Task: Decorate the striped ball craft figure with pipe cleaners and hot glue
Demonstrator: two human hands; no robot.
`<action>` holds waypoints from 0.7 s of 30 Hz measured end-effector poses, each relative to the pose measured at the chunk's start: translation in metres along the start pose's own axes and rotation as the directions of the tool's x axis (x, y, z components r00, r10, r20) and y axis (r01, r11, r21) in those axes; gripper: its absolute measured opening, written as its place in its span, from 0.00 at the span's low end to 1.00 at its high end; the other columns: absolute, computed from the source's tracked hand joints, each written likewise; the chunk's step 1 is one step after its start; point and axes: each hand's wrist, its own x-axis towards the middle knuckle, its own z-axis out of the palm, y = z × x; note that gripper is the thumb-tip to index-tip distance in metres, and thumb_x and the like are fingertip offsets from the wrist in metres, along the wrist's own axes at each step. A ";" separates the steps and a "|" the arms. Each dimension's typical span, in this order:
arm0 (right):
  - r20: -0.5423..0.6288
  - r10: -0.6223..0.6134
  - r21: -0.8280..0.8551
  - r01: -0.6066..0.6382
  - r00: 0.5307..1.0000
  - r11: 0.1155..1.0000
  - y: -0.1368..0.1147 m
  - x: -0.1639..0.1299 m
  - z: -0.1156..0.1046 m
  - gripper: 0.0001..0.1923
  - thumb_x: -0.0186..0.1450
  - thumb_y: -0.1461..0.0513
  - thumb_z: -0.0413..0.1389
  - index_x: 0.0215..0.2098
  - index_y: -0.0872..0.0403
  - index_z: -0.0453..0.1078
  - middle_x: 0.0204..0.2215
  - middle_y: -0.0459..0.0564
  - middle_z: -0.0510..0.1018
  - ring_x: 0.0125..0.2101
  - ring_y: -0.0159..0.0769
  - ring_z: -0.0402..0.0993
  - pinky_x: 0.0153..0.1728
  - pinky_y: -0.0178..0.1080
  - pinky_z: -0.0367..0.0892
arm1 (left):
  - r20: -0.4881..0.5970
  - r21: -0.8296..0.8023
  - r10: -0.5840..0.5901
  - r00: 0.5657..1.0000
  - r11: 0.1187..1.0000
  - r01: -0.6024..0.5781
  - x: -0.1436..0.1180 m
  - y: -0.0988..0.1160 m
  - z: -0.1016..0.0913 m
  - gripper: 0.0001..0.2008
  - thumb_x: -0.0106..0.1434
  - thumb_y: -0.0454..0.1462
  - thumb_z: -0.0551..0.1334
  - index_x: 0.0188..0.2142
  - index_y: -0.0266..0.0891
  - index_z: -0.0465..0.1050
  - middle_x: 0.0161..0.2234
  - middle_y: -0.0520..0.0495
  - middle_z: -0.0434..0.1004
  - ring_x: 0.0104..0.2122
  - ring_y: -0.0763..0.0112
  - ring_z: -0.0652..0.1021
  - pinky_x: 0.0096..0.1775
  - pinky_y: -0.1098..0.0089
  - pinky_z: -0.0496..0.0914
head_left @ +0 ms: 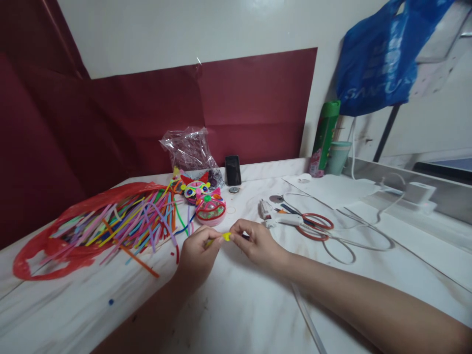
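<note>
Between my two hands is a small yellow piece of pipe cleaner [226, 237], pinched from both sides over the middle of the table. My left hand [197, 250] is closed, thumb and forefinger on its left end. The fingertips of my right hand [258, 242] grip its right end, and a dark bit shows beneath those fingers, too small to name. Just beyond my hands sit a pink round craft [210, 209] with a red and green front, and a colourful mask-like craft [195, 191] with big eyes.
A red plastic bag [73, 209] full of coloured pipe cleaners [140, 221] lies left. To the right are a white glue gun [282, 218], orange-handled scissors [313, 223] and looping cable. A phone [233, 170] leans at the back beside clear plastic wrap [190, 150]. A green can [325, 140] stands back right.
</note>
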 end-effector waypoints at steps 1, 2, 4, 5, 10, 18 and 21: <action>-0.001 0.011 0.020 -0.011 1.000 1.000 0.001 0.000 0.001 0.08 0.61 0.61 0.52 0.25 0.54 0.64 0.20 0.42 0.66 0.23 0.29 0.62 0.26 0.32 0.58 | -0.003 -0.009 -0.014 1.000 1.000 0.014 0.000 0.001 0.000 0.06 0.53 0.36 0.60 0.24 0.36 0.73 0.24 0.50 0.71 0.26 0.73 0.72 0.29 0.73 0.66; -0.005 0.021 0.039 -0.021 1.000 0.999 0.002 -0.001 0.003 0.09 0.61 0.60 0.52 0.25 0.55 0.64 0.20 0.42 0.66 0.23 0.29 0.61 0.26 0.32 0.58 | 0.000 -0.017 -0.028 1.000 0.999 0.028 0.000 0.002 0.001 0.06 0.53 0.36 0.61 0.24 0.36 0.73 0.24 0.50 0.71 0.26 0.73 0.72 0.29 0.73 0.66; -0.011 0.049 0.086 -0.048 0.999 0.995 0.003 -0.003 0.006 0.10 0.61 0.58 0.53 0.25 0.55 0.65 0.20 0.42 0.66 0.23 0.29 0.61 0.25 0.32 0.57 | 0.011 -0.032 -0.060 0.998 0.998 0.060 0.000 0.003 0.002 0.07 0.53 0.37 0.61 0.23 0.35 0.73 0.23 0.50 0.71 0.25 0.73 0.71 0.28 0.74 0.65; -0.016 0.068 0.116 -0.066 0.998 0.991 0.004 -0.004 0.008 0.11 0.61 0.57 0.53 0.25 0.55 0.65 0.20 0.42 0.66 0.22 0.29 0.61 0.25 0.32 0.57 | 0.015 -0.037 -0.069 0.998 0.997 0.070 0.000 0.003 0.002 0.07 0.53 0.36 0.61 0.23 0.35 0.73 0.23 0.50 0.71 0.24 0.74 0.71 0.27 0.74 0.65; 0.035 0.127 0.233 -0.132 0.991 0.964 0.010 -0.004 0.014 0.11 0.61 0.55 0.53 0.28 0.55 0.66 0.22 0.43 0.69 0.24 0.29 0.63 0.28 0.33 0.60 | 0.010 0.054 -0.005 1.000 0.999 0.004 0.001 0.002 0.000 0.06 0.54 0.35 0.59 0.22 0.37 0.71 0.22 0.51 0.69 0.25 0.74 0.70 0.28 0.75 0.65; 0.219 -0.283 -0.355 0.346 0.934 0.868 0.018 0.001 0.000 0.04 0.61 0.66 0.51 0.30 0.55 0.67 0.27 0.50 0.73 0.31 0.35 0.67 0.36 0.39 0.59 | 0.238 0.332 0.316 0.918 0.862 -0.383 0.000 -0.007 -0.003 0.10 0.57 0.30 0.52 0.22 0.38 0.67 0.22 0.50 0.68 0.25 0.73 0.70 0.28 0.74 0.63; 0.338 -0.363 -0.520 0.494 0.868 0.697 0.016 0.000 -0.003 0.08 0.64 0.67 0.48 0.29 0.56 0.66 0.26 0.51 0.72 0.30 0.36 0.64 0.35 0.39 0.55 | 0.283 0.387 0.335 0.899 0.817 -0.427 -0.001 -0.010 -0.002 0.10 0.57 0.29 0.51 0.22 0.39 0.66 0.22 0.50 0.67 0.24 0.73 0.70 0.27 0.74 0.63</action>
